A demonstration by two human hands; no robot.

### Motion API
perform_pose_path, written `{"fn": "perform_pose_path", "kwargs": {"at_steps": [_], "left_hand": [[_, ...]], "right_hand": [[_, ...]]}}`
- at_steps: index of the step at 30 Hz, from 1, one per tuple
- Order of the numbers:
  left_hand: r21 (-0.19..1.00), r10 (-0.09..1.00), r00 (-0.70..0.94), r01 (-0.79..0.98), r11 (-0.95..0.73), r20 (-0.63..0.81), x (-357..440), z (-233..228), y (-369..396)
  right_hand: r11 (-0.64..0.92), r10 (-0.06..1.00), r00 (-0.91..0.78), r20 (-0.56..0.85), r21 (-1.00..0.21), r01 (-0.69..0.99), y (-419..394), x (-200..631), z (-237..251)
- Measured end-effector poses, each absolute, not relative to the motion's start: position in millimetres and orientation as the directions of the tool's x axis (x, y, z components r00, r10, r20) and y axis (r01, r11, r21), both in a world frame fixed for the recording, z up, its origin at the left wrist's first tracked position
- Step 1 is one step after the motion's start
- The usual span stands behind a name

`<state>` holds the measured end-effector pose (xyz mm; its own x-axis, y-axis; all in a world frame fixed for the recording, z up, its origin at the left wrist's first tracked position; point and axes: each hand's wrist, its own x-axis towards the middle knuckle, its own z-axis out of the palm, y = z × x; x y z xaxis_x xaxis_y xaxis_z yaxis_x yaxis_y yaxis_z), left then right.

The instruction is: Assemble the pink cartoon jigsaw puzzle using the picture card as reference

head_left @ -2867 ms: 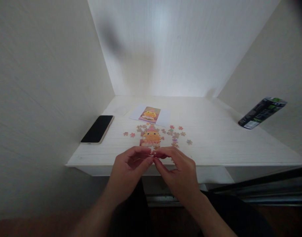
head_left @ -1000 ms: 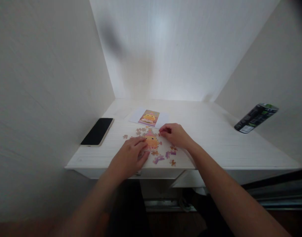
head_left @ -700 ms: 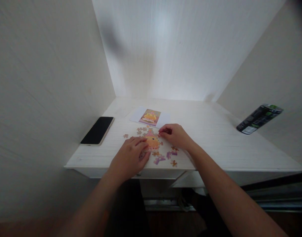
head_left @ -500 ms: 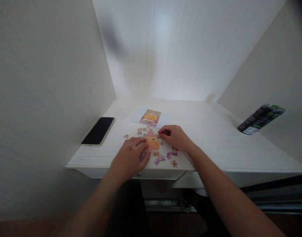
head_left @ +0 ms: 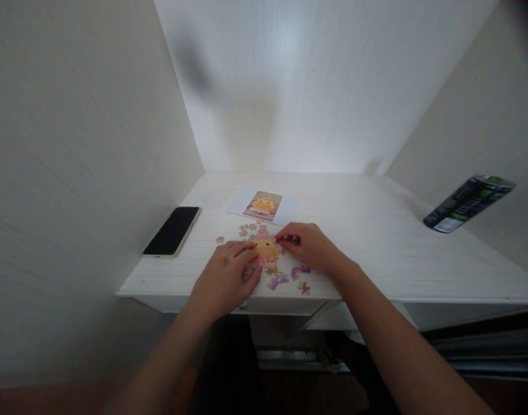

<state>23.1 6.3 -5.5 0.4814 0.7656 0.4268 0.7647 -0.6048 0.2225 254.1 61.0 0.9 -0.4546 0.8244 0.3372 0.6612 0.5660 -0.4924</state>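
Observation:
A partly joined jigsaw puzzle (head_left: 266, 249) with a yellow, round-faced figure in a pink hat lies near the desk's front edge. Curved over its left side, my left hand (head_left: 229, 274) holds it against the desk, thumb at the lower left. At the puzzle's upper right edge, my right hand (head_left: 305, 242) pinches thumb and forefinger together on a puzzle piece mostly hidden by the fingertips. Loose purple pieces (head_left: 279, 280) and an orange-brown piece (head_left: 304, 287) lie below and to the right. Several pale pieces (head_left: 245, 229) are scattered above, and one lone piece (head_left: 219, 240) sits left.
Behind the puzzle lies a white sheet with a printed picture (head_left: 263, 206) of the same figure. A black-screened phone (head_left: 173, 230) rests by the left wall. A dark can (head_left: 467, 204) stands at the right of the white desk (head_left: 376, 242). Walls enclose three sides.
The view has shifted slightly, so the can appears further right. My right hand has barely moved at the puzzle's edge, and my left hand keeps its place.

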Motion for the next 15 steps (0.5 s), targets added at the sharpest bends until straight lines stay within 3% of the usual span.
{"fn": "perform_pose_path", "kwargs": {"at_steps": [15], "left_hand": [[0.229, 0.768, 0.478, 0.764, -0.603, 0.426, 22.3, -6.5, 7.3]], "right_hand": [[0.580, 0.808, -0.447, 0.382, -0.391, 0.715, 56.1, 253.0, 0.8]]}}
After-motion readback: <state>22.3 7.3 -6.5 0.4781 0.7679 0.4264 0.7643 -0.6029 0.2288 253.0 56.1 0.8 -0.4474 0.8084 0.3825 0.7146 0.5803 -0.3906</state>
